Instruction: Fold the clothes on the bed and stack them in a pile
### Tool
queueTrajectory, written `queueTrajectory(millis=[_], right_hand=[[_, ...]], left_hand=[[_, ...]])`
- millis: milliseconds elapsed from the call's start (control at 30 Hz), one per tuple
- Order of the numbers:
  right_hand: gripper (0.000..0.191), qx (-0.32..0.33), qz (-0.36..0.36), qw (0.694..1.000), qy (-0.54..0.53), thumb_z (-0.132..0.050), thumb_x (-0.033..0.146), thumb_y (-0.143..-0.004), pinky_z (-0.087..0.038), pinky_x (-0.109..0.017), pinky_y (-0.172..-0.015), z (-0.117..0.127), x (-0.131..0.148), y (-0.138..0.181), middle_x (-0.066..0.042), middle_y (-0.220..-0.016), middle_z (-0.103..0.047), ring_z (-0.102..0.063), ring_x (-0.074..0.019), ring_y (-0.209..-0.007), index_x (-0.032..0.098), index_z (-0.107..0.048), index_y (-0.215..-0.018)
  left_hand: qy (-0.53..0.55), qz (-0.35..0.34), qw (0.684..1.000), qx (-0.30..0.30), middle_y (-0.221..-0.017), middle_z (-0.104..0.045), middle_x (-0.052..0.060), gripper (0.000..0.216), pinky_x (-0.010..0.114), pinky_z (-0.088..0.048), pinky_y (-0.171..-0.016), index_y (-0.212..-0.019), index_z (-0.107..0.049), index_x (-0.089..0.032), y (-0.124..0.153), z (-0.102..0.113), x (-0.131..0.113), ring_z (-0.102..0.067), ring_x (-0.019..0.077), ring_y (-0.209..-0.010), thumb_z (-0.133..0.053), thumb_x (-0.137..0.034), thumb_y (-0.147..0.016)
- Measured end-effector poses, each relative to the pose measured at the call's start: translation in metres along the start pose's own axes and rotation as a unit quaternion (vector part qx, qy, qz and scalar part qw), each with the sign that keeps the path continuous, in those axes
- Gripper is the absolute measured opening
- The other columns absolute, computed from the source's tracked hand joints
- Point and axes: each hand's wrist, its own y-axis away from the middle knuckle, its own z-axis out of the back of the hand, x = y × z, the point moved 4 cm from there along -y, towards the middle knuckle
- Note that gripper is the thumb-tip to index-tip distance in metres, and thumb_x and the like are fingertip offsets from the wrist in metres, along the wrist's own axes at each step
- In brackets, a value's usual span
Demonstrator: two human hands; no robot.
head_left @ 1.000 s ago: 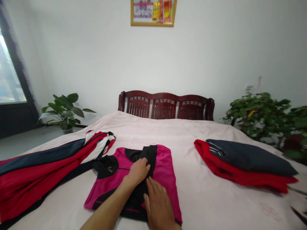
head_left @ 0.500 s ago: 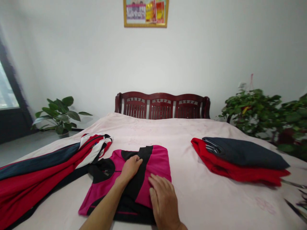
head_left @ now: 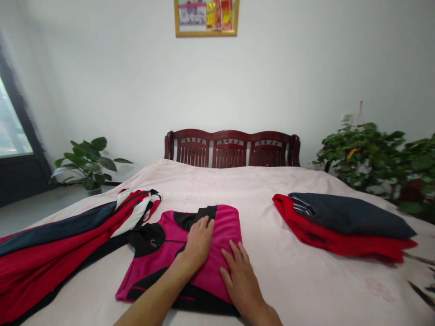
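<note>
A magenta and black zip-neck top [head_left: 226,219] lies partly folded on the pink bedsheet, its dark collar with a small zip pull towards the left. My left hand [head_left: 200,240] rests flat on the middle of it, fingers pointing away from me over the black band. On the right part of the top, my right hand [head_left: 242,276] lies with its fingers spread on the magenta cloth. Both palms face down, and neither hand grips any fabric that I can see.
Red, navy and white clothing [head_left: 74,235] is stretched out at left. A folded navy garment [head_left: 353,215] sits on a folded red one [head_left: 326,244] at right. Behind the pink sheet [head_left: 217,185] stands a dark wooden bench back [head_left: 231,149]. Potted plants [head_left: 90,160] flank the bed.
My left hand has let go of its pinch on the cloth and moved right, flattening out. My right hand has shifted slightly right with its fingers spread wider.
</note>
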Motion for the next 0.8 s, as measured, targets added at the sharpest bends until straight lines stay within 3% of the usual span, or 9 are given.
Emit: queueTrajectory(millis=[67,167,233,300,400,533,667,733,800], right_hand=[[0.048,-0.01,0.005,0.999,-0.03,-0.05,0.037,-0.091,-0.027,-0.049,-0.121,-0.002,-0.004,-0.001,-0.006,-0.157,-0.039,-0.024,-0.0302,-0.149,0.023,-0.061,-0.136],[0.049,-0.046,-0.024,0.994,-0.098,-0.039,0.041,-0.097,-0.028,-0.045,-0.121,-0.003,-0.022,-0.005,-0.007,-0.153,-0.045,-0.035,-0.025,-0.145,0.021,-0.061,-0.135],[0.052,-0.08,-0.068,0.988,-0.112,-0.03,0.039,-0.099,-0.032,-0.041,-0.119,0.0,-0.04,-0.009,-0.011,-0.149,-0.049,-0.042,-0.0231,-0.14,0.017,-0.059,-0.136],[0.051,-0.086,-0.103,0.989,-0.058,-0.03,0.033,-0.097,-0.033,-0.042,-0.117,0.005,-0.057,-0.011,-0.014,-0.146,-0.052,-0.045,-0.0247,-0.138,0.015,-0.06,-0.135],[0.049,-0.029,-0.117,0.99,0.069,-0.036,0.024,-0.093,-0.028,-0.049,-0.117,0.009,-0.069,-0.011,-0.013,-0.147,-0.052,-0.042,-0.0298,-0.14,0.019,-0.061,-0.135],[0.053,0.053,-0.078,0.989,0.11,-0.036,0.025,-0.095,-0.019,-0.053,-0.119,0.008,-0.065,-0.01,-0.01,-0.156,-0.041,-0.032,-0.0308,-0.146,0.023,-0.05,-0.146],[0.057,0.081,-0.052,0.99,0.1,-0.041,0.033,-0.095,-0.014,-0.056,-0.12,0.002,-0.058,-0.018,-0.012,-0.161,-0.03,-0.023,-0.0333,-0.149,0.021,-0.043,-0.15],[0.055,0.083,-0.042,0.992,0.08,-0.043,0.035,-0.095,-0.015,-0.055,-0.12,-0.004,-0.053,-0.027,-0.014,-0.159,-0.032,-0.023,-0.0337,-0.149,0.019,-0.047,-0.148],[0.048,0.05,-0.025,0.998,0.034,-0.044,0.036,-0.097,-0.023,-0.052,-0.119,-0.008,-0.043,-0.039,-0.016,-0.153,-0.044,-0.034,-0.0323,-0.144,0.019,-0.055,-0.141]], left_hand=[[0.013,-0.02,0.999,0.024,-0.155,-0.04,0.017,0.051,0.046,-0.031,-0.116,-0.144,-0.048,-0.017,0.002,-0.014,-0.009,-0.034,0.032,-0.145,-0.045,-0.029,-0.095],[0.015,0.022,0.999,0.039,-0.16,-0.033,0.017,0.055,0.057,-0.024,-0.117,-0.145,-0.049,-0.019,0.008,-0.036,-0.006,-0.024,0.0354,-0.149,-0.045,-0.04,-0.095],[0.019,0.034,0.999,0.03,-0.162,-0.029,0.015,0.057,0.058,-0.02,-0.118,-0.147,-0.047,-0.02,0.011,-0.045,-0.001,-0.02,0.0355,-0.151,-0.046,-0.042,-0.094],[0.031,0.038,0.998,0.028,-0.162,-0.028,0.014,0.059,0.056,-0.021,-0.119,-0.149,-0.045,-0.022,0.012,-0.048,0.004,-0.02,0.0354,-0.151,-0.047,-0.045,-0.094],[0.046,0.054,0.997,0.039,-0.163,-0.025,0.012,0.061,0.059,-0.021,-0.117,-0.151,-0.042,-0.026,0.011,-0.046,0.009,-0.02,0.0359,-0.151,-0.047,-0.046,-0.094],[0.072,0.065,0.993,0.066,-0.165,-0.02,0.012,0.061,0.064,-0.023,-0.114,-0.152,-0.038,-0.027,0.009,-0.046,0.013,-0.016,0.0373,-0.151,-0.043,-0.048,-0.095],[0.118,0.078,0.987,0.077,-0.166,-0.018,0.013,0.059,0.06,-0.027,-0.114,-0.153,-0.036,-0.028,0.007,-0.048,0.02,-0.016,0.036,-0.152,-0.037,-0.048,-0.098],[0.133,0.088,0.984,0.076,-0.165,-0.018,0.013,0.059,0.058,-0.027,-0.115,-0.153,-0.035,-0.028,0.006,-0.049,0.023,-0.016,0.0348,-0.152,-0.037,-0.047,-0.098],[0.147,0.097,0.982,0.074,-0.165,-0.019,0.013,0.059,0.058,-0.027,-0.115,-0.153,-0.035,-0.027,0.006,-0.048,0.023,-0.016,0.0347,-0.152,-0.036,-0.048,-0.098]])
